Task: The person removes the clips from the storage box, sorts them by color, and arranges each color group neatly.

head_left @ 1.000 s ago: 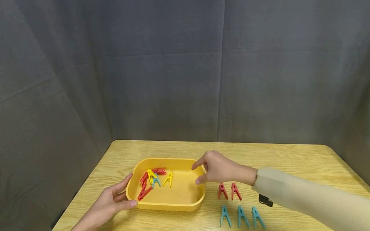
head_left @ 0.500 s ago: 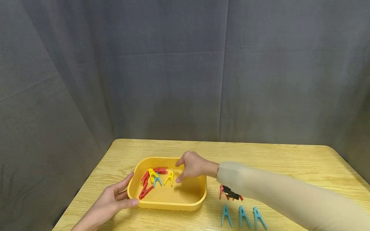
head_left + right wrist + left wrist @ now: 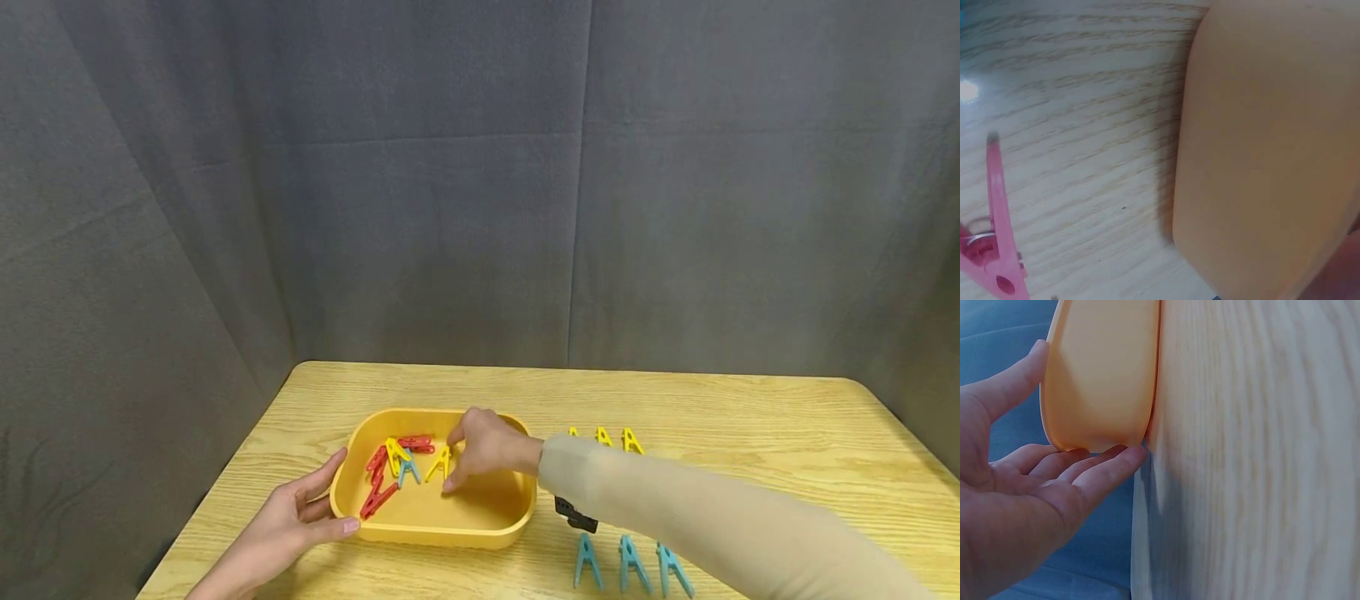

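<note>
On the floor of the yellow tray (image 3: 442, 536), a yellow clip (image 3: 444, 459) lies with its joined end toward 12 to 1 o'clock and its spread legs toward 6 to 7, so its long axis runs roughly away from the person. It sits at 9 o'clock from the fingertips of the right hand (image 3: 487, 446), which is much the nearer hand. That hand reaches over the tray from 3 o'clock, thumb and forefinger parted, the thumb beside the clip's nearer end and the forefinger by its far end. They look unclosed; whether skin meets plastic, I cannot tell, and the right wrist view shows mostly the tray's outer wall.

Around this clip in the tray, a blue clip (image 3: 407, 464) and a second yellow clip (image 3: 394, 454) lie together at 9 o'clock, with red clips (image 3: 382, 497) spread from 8 to 11.

Farther out, the left hand (image 3: 288, 518) braces the tray's end at 8 to 9 o'clock, fingers extended against the wall and thumb on the near corner.

Across the wooden table (image 3: 322, 400), yellow clips (image 3: 603, 432) stand in a row at 2 o'clock, partly behind the sleeve (image 3: 675, 492), and three blue clips (image 3: 627, 543) at 4.
</note>
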